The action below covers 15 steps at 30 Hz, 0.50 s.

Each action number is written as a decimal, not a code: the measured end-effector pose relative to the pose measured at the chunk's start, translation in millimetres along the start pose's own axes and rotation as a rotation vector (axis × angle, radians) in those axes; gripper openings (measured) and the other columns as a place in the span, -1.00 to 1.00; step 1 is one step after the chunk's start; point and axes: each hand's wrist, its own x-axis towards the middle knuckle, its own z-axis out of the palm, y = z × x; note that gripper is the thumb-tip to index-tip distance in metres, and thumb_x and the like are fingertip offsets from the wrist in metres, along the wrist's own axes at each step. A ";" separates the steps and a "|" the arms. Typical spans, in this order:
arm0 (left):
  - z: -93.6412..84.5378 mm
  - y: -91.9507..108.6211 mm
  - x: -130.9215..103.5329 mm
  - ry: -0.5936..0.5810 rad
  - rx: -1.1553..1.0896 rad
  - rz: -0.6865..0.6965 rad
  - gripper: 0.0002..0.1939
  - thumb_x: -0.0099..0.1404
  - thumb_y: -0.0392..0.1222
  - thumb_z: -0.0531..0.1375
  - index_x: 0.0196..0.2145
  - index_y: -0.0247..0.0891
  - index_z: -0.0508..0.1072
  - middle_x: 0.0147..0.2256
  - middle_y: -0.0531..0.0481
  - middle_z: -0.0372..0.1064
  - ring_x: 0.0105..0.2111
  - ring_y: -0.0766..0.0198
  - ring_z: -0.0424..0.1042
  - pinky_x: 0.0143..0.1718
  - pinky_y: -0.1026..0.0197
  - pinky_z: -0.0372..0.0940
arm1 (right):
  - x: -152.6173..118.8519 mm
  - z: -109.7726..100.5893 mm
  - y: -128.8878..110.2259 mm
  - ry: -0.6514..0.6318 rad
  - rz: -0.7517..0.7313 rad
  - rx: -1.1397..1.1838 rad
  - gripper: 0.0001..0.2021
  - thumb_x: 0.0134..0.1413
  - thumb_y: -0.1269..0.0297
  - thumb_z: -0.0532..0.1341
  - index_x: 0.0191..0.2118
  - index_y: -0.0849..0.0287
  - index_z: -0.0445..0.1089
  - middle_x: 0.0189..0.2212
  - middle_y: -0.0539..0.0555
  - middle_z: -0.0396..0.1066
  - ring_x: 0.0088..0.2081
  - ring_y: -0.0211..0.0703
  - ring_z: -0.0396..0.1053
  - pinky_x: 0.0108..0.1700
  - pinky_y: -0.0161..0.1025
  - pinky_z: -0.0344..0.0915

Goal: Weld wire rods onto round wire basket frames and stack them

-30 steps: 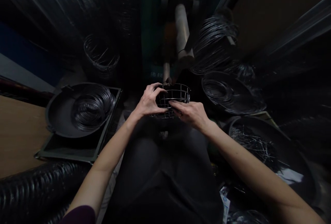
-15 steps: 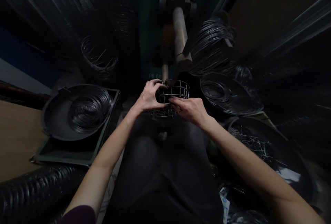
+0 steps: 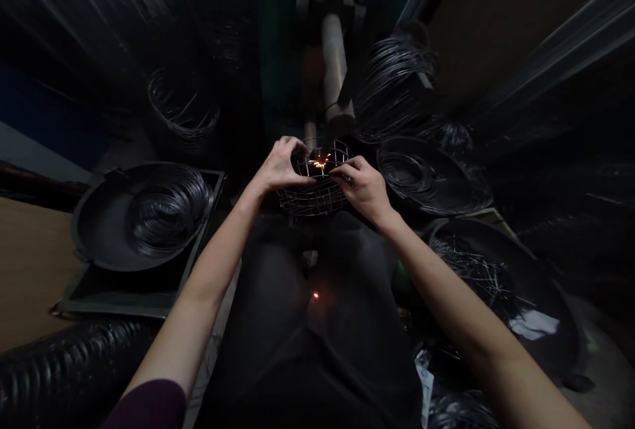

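Observation:
A round wire basket (image 3: 313, 199) is held between my two hands, below the machine's metal cylinder (image 3: 335, 65). My left hand (image 3: 286, 166) grips its left side, thumb in front and fingers over the top rim. On the right, the fingers of my right hand (image 3: 358, 183) are pinched together at the basket's near wires. Bright orange sparks (image 3: 320, 162) burst between the hands at the wires, close to the thin lower rod (image 3: 310, 134). One glowing spark (image 3: 316, 295) shows over my dark-clad lap.
At left, a black pan (image 3: 106, 237) with coiled wire rests on a green-edged crate (image 3: 114, 303). On the right are a pan of wire rings (image 3: 436, 197), a larger pan (image 3: 546, 290) with short wire pieces, and a wire bundle (image 3: 397, 82). A black ribbed roll (image 3: 69, 369) lies lower left.
Sparks have appeared at the basket. Both hands and the basket sit slightly higher in view, and my right hand has shifted up from the basket's front. The whole view has shifted a little.

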 end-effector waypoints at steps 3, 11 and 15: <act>-1.5 -6.0 6.3 -0.008 -0.011 0.037 -0.34 -0.17 0.01 0.50 -0.15 -0.28 0.39 -0.06 -0.14 0.34 0.01 0.00 0.33 0.08 -0.01 0.30 | 6.1 3.3 3.8 0.017 0.015 0.055 -0.83 0.21 0.24 0.19 -0.19 0.08 0.53 -0.21 0.07 0.39 -0.28 -0.22 0.35 -0.33 -0.31 0.21; -6.0 -18.0 33.3 0.008 0.001 -0.010 -0.21 -0.22 0.08 0.51 -0.07 -0.26 0.36 -0.06 -0.16 0.34 0.00 -0.10 0.34 0.12 -0.15 0.25 | 30.8 9.0 4.9 0.090 0.168 0.171 -0.85 0.13 0.23 0.22 -0.24 0.14 0.51 -0.26 0.11 0.35 -0.28 -0.14 0.33 -0.22 -0.21 0.28; -3.6 -48.3 10.7 0.036 -0.213 0.048 0.10 -0.22 0.23 0.49 0.20 -0.15 0.14 0.20 -0.23 0.12 0.24 -0.16 0.14 0.27 -0.18 0.09 | 2.1 -19.2 9.0 0.145 0.328 0.405 -0.60 0.29 -0.03 0.01 -0.22 0.13 0.47 -0.28 0.13 0.38 -0.24 -0.10 0.36 -0.11 -0.13 0.32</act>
